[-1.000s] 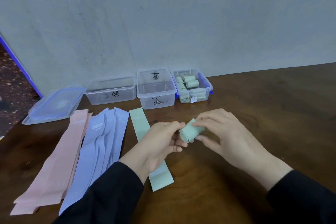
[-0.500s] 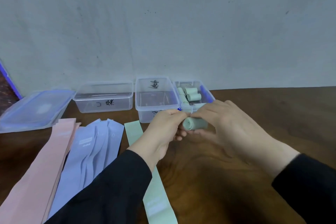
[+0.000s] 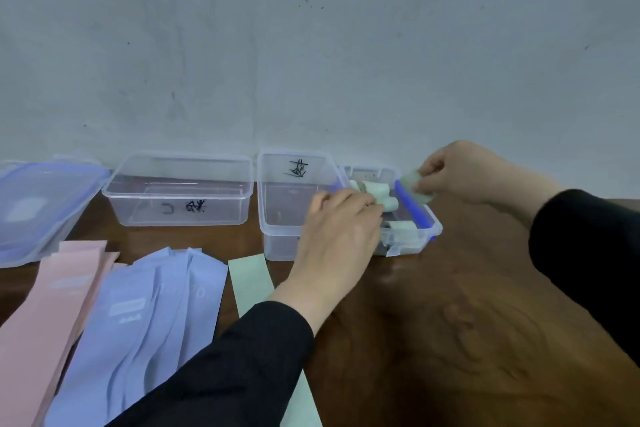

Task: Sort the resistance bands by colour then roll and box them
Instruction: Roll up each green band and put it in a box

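The right hand pinches a rolled pale-green resistance band between thumb and curled fingers, holding it just above the right rim of the small clear plastic box with blue clips. That box stands at the back of the dark wooden desk, against the wall, and already holds several green rolls. The left hand reaches forward, palm down, over the box's near left side, its fingers bent at the rolls inside; whether they grip one or only press them aside cannot be told. Both forearms wear black sleeves, the right coming in from the right edge with the wrist raised, the left stretched from the near edge.

The step in hand looks like boxing a finished green roll. The next move probably calls for lowering it into a gap among the rolls without letting it spring open, with the left hand keeping room.

Left of this box stand an empty clear box with black marks and a wider empty clear box, then a blue-tinted lid at the back left corner. Nearer, one flat green band lies partly under the left arm, with flat lilac bands and flat pink bands fanned toward the left edge, not yet rolled.
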`<state>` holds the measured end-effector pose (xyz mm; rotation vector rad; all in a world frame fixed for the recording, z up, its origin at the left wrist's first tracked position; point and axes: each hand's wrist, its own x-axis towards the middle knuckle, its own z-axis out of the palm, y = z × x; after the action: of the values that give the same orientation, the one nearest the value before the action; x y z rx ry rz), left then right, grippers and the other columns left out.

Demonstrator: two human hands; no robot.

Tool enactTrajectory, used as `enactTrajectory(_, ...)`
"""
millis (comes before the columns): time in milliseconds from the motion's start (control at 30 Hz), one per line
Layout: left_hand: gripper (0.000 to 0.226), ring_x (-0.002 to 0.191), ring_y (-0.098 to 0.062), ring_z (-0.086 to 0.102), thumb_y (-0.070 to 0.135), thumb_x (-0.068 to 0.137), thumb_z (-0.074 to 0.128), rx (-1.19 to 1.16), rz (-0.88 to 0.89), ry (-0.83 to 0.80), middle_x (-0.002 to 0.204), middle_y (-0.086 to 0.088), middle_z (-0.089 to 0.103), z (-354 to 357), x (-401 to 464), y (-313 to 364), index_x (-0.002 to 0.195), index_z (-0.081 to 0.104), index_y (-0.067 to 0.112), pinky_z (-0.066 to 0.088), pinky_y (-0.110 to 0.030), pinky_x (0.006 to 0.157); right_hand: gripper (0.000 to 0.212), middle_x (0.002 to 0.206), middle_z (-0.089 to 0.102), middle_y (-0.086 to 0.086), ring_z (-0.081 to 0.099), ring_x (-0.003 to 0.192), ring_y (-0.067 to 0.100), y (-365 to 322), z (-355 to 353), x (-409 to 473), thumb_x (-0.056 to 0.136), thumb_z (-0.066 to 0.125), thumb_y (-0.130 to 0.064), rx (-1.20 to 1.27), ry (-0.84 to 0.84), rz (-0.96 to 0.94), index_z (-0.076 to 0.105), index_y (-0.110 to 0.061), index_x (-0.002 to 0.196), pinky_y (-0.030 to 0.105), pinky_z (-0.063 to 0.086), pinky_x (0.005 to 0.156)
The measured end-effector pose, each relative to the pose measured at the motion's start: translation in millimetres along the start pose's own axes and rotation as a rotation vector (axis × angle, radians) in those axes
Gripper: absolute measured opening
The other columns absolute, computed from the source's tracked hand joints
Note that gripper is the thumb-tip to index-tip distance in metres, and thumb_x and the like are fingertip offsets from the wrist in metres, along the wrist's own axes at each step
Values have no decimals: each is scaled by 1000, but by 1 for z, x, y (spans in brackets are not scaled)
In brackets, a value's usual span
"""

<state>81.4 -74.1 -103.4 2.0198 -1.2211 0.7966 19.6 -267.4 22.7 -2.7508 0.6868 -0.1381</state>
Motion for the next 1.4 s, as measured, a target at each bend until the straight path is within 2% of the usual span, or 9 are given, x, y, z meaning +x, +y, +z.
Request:
enactTrajectory(100,17,116,-17,57,21,92,66,12,-11,-44,115,8,70,12,-5,-6,107,73,20,38,-43,102,23,82,71,6,59,73,24,-3,15,36,80,84,-32,-122,-78,50,77,-10,82,30,45,62)
enactTrajectory(167,18,118,-19,57,20,90,69,53,-6,-78,111,10,71,16,-7,-9,107,73,22,34,-48,106,29,81,69,9,57,71,25,-6,24,53,79,83,-34,-231,-128,75,76,-7,84,31,45,64)
enactTrajectory(300,10,113,-24,60,19,84,73,106,8,-130,94,11,71,18,-7,-6,93,75,22,24,-51,106,38,60,50,2,42,56,22,-14,36,71,83,78,-35,-440,-231,121,59,-8,65,29,33,54)
enactTrajectory(500,4,105,-23,60,24,85,72,112,-19,-163,88,11,70,17,-5,-3,87,76,24,22,-47,99,28,68,67,-2,54,60,21,-31,49,84,81,76,-35,-629,-318,159,68,-11,70,27,41,58)
enactTrajectory(633,4,103,-23,60,23,85,72,104,-28,-156,86,10,69,17,-6,-3,85,76,23,22,-47,99,26,74,73,-3,63,70,20,-30,58,90,81,76,-35,-674,-373,166,69,-12,72,30,50,71)
enactTrajectory(833,6,103,-24,59,20,85,70,82,-45,-175,85,10,68,16,-5,-3,83,75,24,23,-48,103,27,74,74,0,63,70,21,-29,63,93,82,76,-34,-682,-354,176,68,-10,72,33,52,76)
enactTrajectory(1133,13,106,-24,58,16,87,66,84,-59,-206,90,10,69,11,-4,-2,88,76,24,18,-48,103,41,62,50,2,45,54,21,-26,68,93,87,75,-35,-698,-250,165,52,-10,64,29,38,57)
enactTrajectory(1300,9,107,-23,58,18,85,69,92,-61,-224,90,10,69,10,-4,-2,86,76,24,16,-48,103,39,62,57,1,51,56,20,-28,70,89,87,76,-34,-714,-286,148,55,-10,66,30,45,63)
enactTrajectory(1400,8,104,-23,58,18,84,70,93,-75,-231,85,11,68,11,-4,-3,83,75,25,17,-49,103,39,60,56,1,51,55,19,-26,73,85,87,77,-33,-740,-288,122,52,-10,66,29,44,58)
